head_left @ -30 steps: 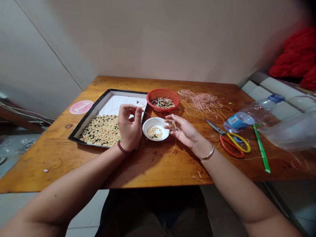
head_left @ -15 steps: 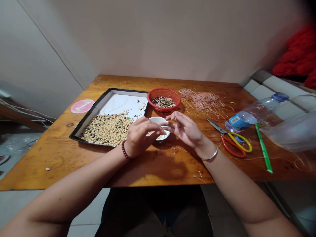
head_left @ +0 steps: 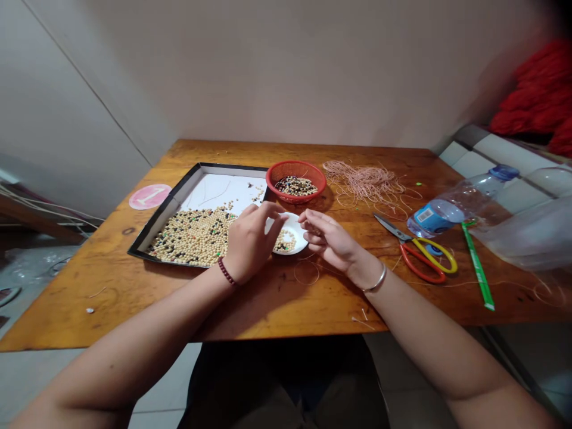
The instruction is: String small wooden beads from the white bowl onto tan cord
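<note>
Some of the white bowl [head_left: 297, 226] hides behind the left hand [head_left: 251, 239].

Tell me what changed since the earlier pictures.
The left hand moved right and now partly hides the white bowl; the right hand is less spread. Any grip change is too small to tell. The tray, red basket and scissors stayed put.

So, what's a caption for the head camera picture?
Left hand and right hand near a round white bowl of small tan and black beads.
</note>
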`<move>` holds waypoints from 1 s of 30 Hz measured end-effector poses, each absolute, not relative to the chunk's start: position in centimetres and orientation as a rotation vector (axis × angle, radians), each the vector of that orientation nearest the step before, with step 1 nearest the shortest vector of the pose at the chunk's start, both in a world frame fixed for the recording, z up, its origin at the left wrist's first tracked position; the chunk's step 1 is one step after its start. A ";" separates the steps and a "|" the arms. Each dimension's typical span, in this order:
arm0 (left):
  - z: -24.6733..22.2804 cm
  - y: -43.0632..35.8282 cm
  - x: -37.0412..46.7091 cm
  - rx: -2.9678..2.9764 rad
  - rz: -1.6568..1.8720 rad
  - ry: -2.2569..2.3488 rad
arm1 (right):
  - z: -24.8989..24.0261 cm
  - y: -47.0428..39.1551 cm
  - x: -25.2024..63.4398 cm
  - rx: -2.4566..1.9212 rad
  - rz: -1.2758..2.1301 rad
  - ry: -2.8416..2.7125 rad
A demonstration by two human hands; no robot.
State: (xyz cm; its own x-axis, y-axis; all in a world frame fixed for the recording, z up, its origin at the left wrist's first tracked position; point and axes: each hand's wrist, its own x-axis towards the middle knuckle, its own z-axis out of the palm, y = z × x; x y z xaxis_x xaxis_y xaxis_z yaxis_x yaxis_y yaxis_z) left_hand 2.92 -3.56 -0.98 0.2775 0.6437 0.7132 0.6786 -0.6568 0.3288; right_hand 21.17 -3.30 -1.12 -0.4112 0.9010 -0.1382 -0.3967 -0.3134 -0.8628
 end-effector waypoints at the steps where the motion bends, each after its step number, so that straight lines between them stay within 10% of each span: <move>1: -1.0 -3.4 2.8 -2.455 -1.269 -1.378 | -1.2 -3.2 21.2 -0.813 1.814 -0.960; 15: -1.8 -2.9 2.0 -2.681 -0.265 -1.432 | -1.6 -2.8 20.9 -0.850 1.717 -1.030; 30: -1.2 -3.0 2.5 -2.751 -0.220 -1.512 | -1.6 -2.8 20.8 -0.899 1.661 -1.086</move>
State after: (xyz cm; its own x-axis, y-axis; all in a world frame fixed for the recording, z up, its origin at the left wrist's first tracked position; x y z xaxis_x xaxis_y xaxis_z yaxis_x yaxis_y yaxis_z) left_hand 2.45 -3.01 -1.24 0.5286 0.8404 0.1197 0.8396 -0.5384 0.0723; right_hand 20.78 -2.84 -1.58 -0.3037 0.9490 -0.0851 -0.3031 -0.1809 -0.9356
